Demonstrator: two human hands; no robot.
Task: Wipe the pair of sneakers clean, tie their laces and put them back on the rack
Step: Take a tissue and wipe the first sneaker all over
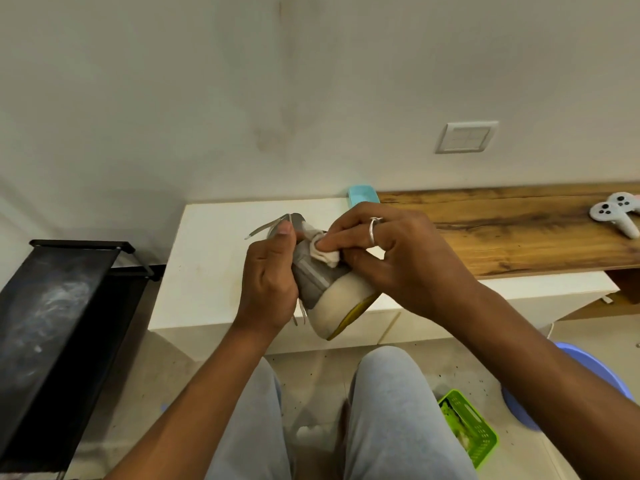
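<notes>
Grey sneaker (313,277) sits clamped in left-hand fingers (277,258) while right-hand fingers (341,237) pinch the cloth (323,249); its loose laces (265,226) could snag.

**1 grey sneaker held up, cloth on its side**

The grey sneaker (317,277) is off the surface, tipped on its side with its cream toe cap and yellow sole edge toward the camera. Pale laces (265,227) trail loose from its far end. A small white cloth (323,249) presses against its upper. The black rack (59,327) stands at left.
</notes>
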